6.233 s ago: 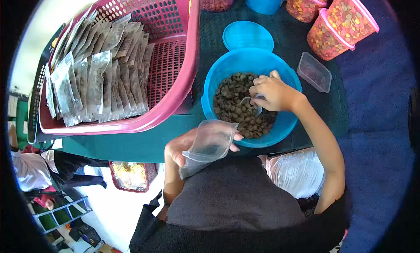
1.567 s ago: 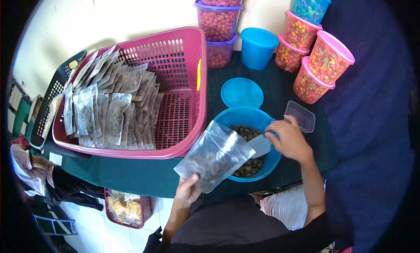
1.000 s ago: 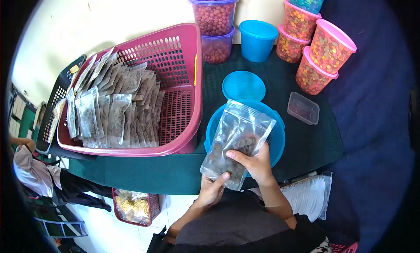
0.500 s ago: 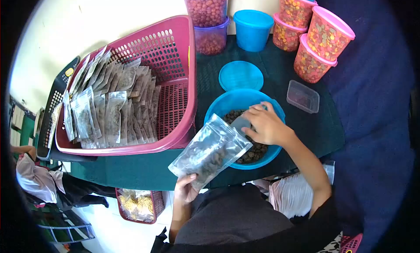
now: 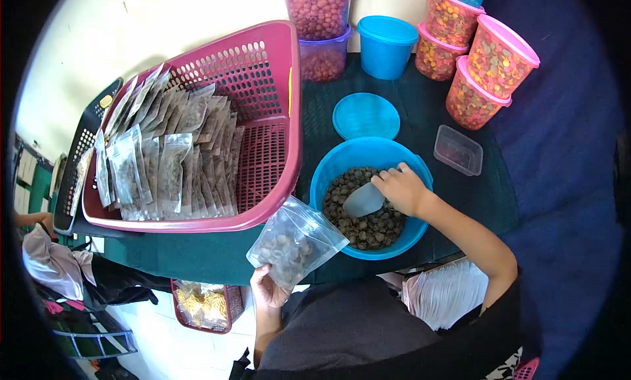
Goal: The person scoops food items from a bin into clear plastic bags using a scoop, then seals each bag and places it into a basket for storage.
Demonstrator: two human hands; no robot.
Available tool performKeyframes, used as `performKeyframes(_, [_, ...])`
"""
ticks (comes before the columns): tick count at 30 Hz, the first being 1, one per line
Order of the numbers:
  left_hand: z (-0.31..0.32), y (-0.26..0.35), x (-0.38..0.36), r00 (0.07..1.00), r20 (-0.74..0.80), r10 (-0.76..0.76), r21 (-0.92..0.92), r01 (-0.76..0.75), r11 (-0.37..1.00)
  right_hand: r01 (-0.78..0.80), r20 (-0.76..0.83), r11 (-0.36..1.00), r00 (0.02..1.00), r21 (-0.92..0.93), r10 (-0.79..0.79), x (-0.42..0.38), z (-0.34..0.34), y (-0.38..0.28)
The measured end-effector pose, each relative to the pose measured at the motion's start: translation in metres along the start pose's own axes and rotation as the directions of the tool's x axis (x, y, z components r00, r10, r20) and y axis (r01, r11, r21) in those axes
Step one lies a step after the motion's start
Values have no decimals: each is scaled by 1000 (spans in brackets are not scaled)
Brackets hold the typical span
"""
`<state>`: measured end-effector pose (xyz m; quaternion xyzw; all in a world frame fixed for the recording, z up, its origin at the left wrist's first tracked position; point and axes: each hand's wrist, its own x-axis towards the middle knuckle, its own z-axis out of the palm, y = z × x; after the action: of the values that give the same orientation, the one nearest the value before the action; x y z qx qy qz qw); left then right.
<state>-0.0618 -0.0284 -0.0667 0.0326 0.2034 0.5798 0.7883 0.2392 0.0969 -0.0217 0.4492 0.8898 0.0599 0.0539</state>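
My left hand [image 5: 267, 289] grips the lower edge of a clear zip pouch [image 5: 289, 248], tilted, with small dark brown pieces at its bottom. In my right hand [image 5: 402, 190] is a translucent scoop [image 5: 363, 200], its blade resting on the dark pieces [image 5: 368, 231] inside a round blue tub [image 5: 315, 183]. The pouch's top corner comes close to the tub's left rim. Left of the tub, a large maroon basket [image 5: 295, 117] holds rows of filled pouches [image 5: 174, 169].
Behind the tub lie a blue lid [image 5: 366, 116] and a clear plastic box [image 5: 458, 150]. Lidded tubs [image 5: 493, 56] are stacked at the back, beside a closed blue tub [image 5: 386, 48]. A small basket [image 5: 209, 306] stands on the floor; another person [image 5: 56, 261] is at far left.
The scoop has left the pouch's mouth and moved down into the tub's dark pieces. My left hand has drawn the pouch slightly left, away from the tub.
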Motion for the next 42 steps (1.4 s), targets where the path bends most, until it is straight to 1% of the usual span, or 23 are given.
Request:
performKeyframes(1, [4, -1, 0, 1000, -6, 21, 29, -21, 999, 7, 5, 1000, 1000, -1, -7, -4, -3, -2])
performKeyframes(3, [5, -3, 1, 999, -20, 41, 54, -40, 998, 40, -147, 999, 988, 27, -35, -15, -14, -6])
performKeyframes(6, [1, -4, 5, 999, -25, 31, 70, -30, 997, 12, -185, 997, 983, 75, 2, -28, -27, -15])
performKeyframes(7, [1, -4, 5, 1000, -21, 12, 61, -11, 998, 10, -182, 997, 983, 79, 5, -32, -32, -17])
performKeyframes(8, [0, -3, 7, 1000, -15, -6, 54, 7, 999, -26, -168, 993, 985, 115, 45, -34, -38, -20])
performKeyframes(9, [0, -3, 8, 1000, -15, -9, 55, 10, 998, -62, -153, 987, 985, 149, 85, -37, -42, -21])
performKeyframes(10, [1, -3, 10, 1000, -8, -5, 50, 5, 999, -65, -152, 986, 984, 151, 88, -40, -46, -23])
performKeyframes(12, [1, -2, 12, 1000, -4, -6, 47, 6, 999, -131, -174, 944, 966, 304, 191, -44, -49, -26])
performKeyframes(16, [-3, -1, 18, 1000, -10, -28, 67, 29, 997, -165, -188, 921, 952, 354, 243, -45, -50, -26])
performKeyframes(18, [-3, -1, 21, 999, -13, -46, 66, 47, 997, -211, -148, 898, 947, 387, 286, -38, -48, -25])
performKeyframes(20, [0, -1, 24, 998, -37, -47, 82, 50, 995, -236, -147, 888, 938, 395, 315, -33, -44, -23])
performKeyframes(22, [2, -3, 26, 998, -25, -49, 97, 52, 994, -258, -147, 878, 928, 404, 341, -27, -40, -21])
performKeyframes(24, [1, -3, 27, 999, -12, -53, 110, 54, 992, -260, -198, 889, 915, 376, 351, -20, -35, -17])
performKeyframes(27, [0, -2, 27, 998, -18, -61, 120, 63, 991, -301, -160, 884, 913, 358, 376, -8, -24, -14])
performKeyframes(31, [0, -2, 27, 998, -6, -57, 186, 57, 981, -309, -143, 892, 918, 331, 371, 4, -19, -13])
performKeyframes(32, [0, -3, 27, 999, -13, -48, 199, 50, 979, -305, -162, 914, 921, 270, 355, 7, -18, -13])
performKeyframes(33, [5, -3, 28, 996, 32, -79, 224, 70, 972, -301, -181, 932, 924, 204, 338, 10, -19, -13])
performKeyframes(34, [5, -4, 29, 996, 42, -80, 228, 69, 971, -306, -189, 931, 920, 201, 343, 14, -22, -14])
performKeyframes(36, [2, -3, 29, 996, 29, -85, 240, 76, 968, -276, -123, 959, 952, 61, 281, 26, -29, -16])
performKeyframes(37, [1, -3, 30, 991, 55, -125, 168, 114, 979, -284, -179, 958, 942, 27, 285, 33, -24, -19])
performKeyframes(38, [2, -3, 31, 990, 73, -124, 175, 110, 978, -292, -194, 956, 937, 20, 290, 39, -20, -21])
performKeyframes(40, [3, -1, 31, 984, 105, -143, 81, 135, 988, -258, -399, 957, 898, -136, 185, 48, -15, -23])
performKeyframes(42, [2, 1, 33, 984, 113, -139, 63, 132, 989, -236, -425, 964, 890, -121, 164, 53, -14, -19])
